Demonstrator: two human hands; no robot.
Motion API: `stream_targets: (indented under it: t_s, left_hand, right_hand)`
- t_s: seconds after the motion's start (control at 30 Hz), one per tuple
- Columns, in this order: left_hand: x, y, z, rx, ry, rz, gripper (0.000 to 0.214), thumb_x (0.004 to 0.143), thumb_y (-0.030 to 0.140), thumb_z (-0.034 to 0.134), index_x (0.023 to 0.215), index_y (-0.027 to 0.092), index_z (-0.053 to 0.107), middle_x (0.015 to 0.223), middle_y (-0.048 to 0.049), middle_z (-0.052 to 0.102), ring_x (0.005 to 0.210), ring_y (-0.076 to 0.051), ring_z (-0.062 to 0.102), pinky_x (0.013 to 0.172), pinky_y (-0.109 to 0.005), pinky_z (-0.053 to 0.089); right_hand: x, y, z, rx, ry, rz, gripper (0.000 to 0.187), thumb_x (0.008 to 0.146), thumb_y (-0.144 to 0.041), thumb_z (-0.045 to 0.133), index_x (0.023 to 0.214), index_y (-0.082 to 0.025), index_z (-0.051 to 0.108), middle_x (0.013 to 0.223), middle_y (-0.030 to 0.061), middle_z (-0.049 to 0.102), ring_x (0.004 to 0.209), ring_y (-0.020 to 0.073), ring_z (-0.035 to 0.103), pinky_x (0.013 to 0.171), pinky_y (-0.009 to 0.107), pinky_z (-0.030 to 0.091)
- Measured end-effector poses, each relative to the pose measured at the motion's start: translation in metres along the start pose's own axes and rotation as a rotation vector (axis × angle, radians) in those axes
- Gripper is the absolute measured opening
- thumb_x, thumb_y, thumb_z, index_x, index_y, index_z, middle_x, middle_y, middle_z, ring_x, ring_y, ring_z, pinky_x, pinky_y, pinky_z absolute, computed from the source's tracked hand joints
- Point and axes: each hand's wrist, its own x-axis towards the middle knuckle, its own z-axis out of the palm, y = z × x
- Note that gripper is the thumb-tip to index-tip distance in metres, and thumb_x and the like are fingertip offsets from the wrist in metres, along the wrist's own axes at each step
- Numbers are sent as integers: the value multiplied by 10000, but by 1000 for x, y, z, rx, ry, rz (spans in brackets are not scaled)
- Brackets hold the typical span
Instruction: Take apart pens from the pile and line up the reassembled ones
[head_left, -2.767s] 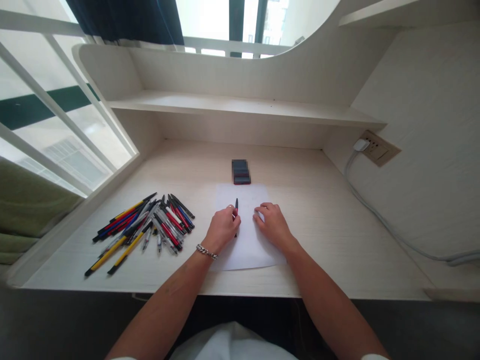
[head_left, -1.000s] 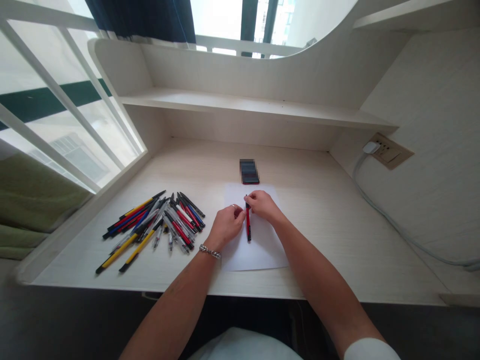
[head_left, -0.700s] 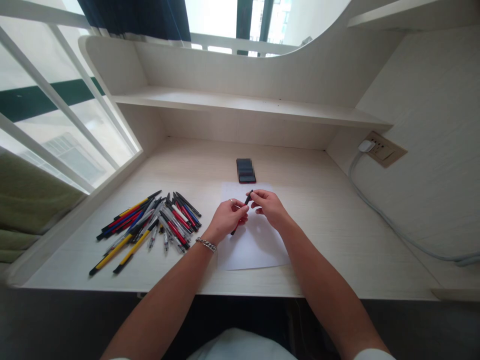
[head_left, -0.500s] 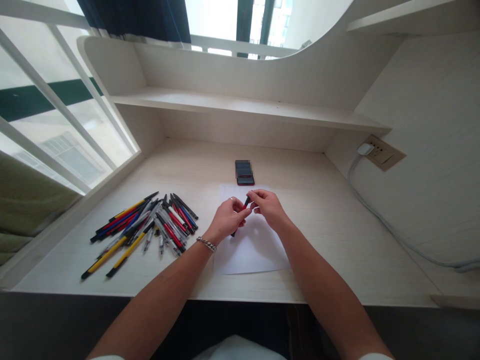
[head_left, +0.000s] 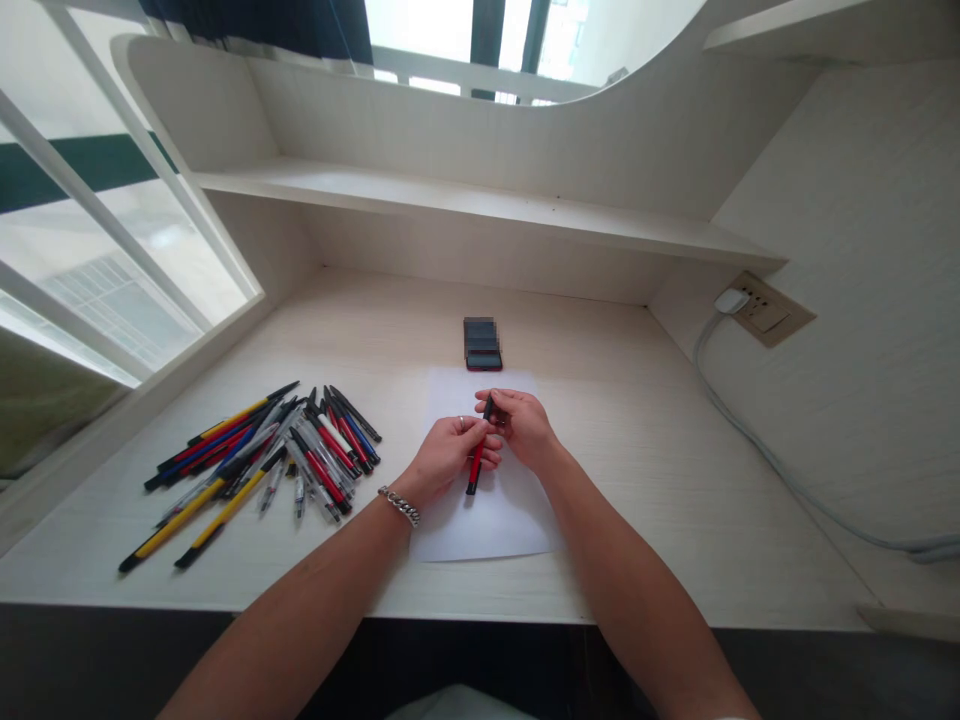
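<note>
Above a white sheet of paper (head_left: 480, 540), both hands are on one red pen with black ends (head_left: 475, 468). My left hand (head_left: 448, 450) pinches it around the middle, thumb on top. Closed at its upper black end is my right hand (head_left: 519, 418), with fingers bent round the tip. The pen slants, its lower end pointing toward me over the paper. To the left of my left hand lies a loose pile of pens (head_left: 277, 450) in red, blue, yellow, black and clear barrels.
A dark phone-like object (head_left: 481, 345) with a red edge lies just beyond the paper. A shelf (head_left: 450, 195) runs across the back of the desk (head_left: 637, 480). On the right wall, a white plug (head_left: 731, 300) sits in a socket, its cable (head_left: 780, 455) trailing along the desk's side.
The pen has shifted in my fingers, and more of its red barrel now shows below my left hand. My right hand has moved slightly down and left. The camera view has shifted a little.
</note>
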Motion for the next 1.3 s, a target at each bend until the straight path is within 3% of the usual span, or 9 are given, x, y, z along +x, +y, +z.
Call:
stream_targets:
  t_s: [0.1,0.23,0.43,0.5,0.63,0.83,0.93,1.07,1.3]
  left_hand:
    - [-1,0,-4,-2,31,18,264,790,334,710,867,93,635,775,-102,673,628,-142,648,620,-284,549]
    - [-1,-1,-4,-9,34,34,297,728,340,766,842,90,652,707,-66,642,630,-146,634,652,-309,553]
    - [-5,-1,-2,8,22,6,329,726,374,758,828,84,641,773,-106,664,654,-174,648,614,-309,533]
    - [-6,-1,-1,4,17,11,324,722,365,761,830,85,638,779,-106,664,671,-174,648,622,-306,530]
    - [-7,1,-2,9,10,23,334,703,358,776,847,86,646,766,-94,661,670,-160,637,624,-287,516]
    - [-9,3,-3,22,45,0,330,689,364,782,811,92,640,759,-90,658,635,-149,621,593,-284,504]
    - [-9,3,-3,39,45,12,330,697,357,776,843,90,650,770,-92,658,644,-151,626,589,-274,496]
    - [-8,3,-5,72,50,42,350,695,373,773,861,86,660,787,-94,658,631,-146,622,590,-276,498]
    - [-10,2,-3,77,45,43,327,686,366,777,796,93,635,742,-78,644,628,-151,617,579,-279,503]
  right_hand:
    - [-1,0,1,-80,3,-25,379,690,-480,719,902,-168,690,834,53,669,608,108,525,483,225,365]
    - [-3,2,4,-139,103,-129,354,611,-424,805,791,-164,647,680,3,617,600,112,525,505,228,379]
    - [-9,0,1,-47,-73,9,381,685,-459,741,904,-152,682,877,77,689,721,163,611,601,281,476]
    - [-9,1,1,-65,-48,3,401,704,-489,717,928,-158,680,890,78,688,705,159,608,578,277,470]
    - [-8,5,2,-147,56,-84,388,628,-437,794,868,-169,649,727,16,651,609,124,562,535,251,430]
    - [-11,2,1,-39,-81,17,382,666,-464,751,887,-163,671,846,78,693,691,166,616,593,294,483]
    - [-11,3,4,-56,-30,-6,378,676,-475,741,881,-163,677,849,70,685,679,152,604,585,283,472]
    - [-11,5,8,-124,52,-94,340,613,-410,801,785,-161,645,693,5,632,583,113,541,563,264,444]
    - [-15,0,3,-6,-70,26,360,691,-437,736,915,-161,680,857,70,682,716,166,620,620,299,497]
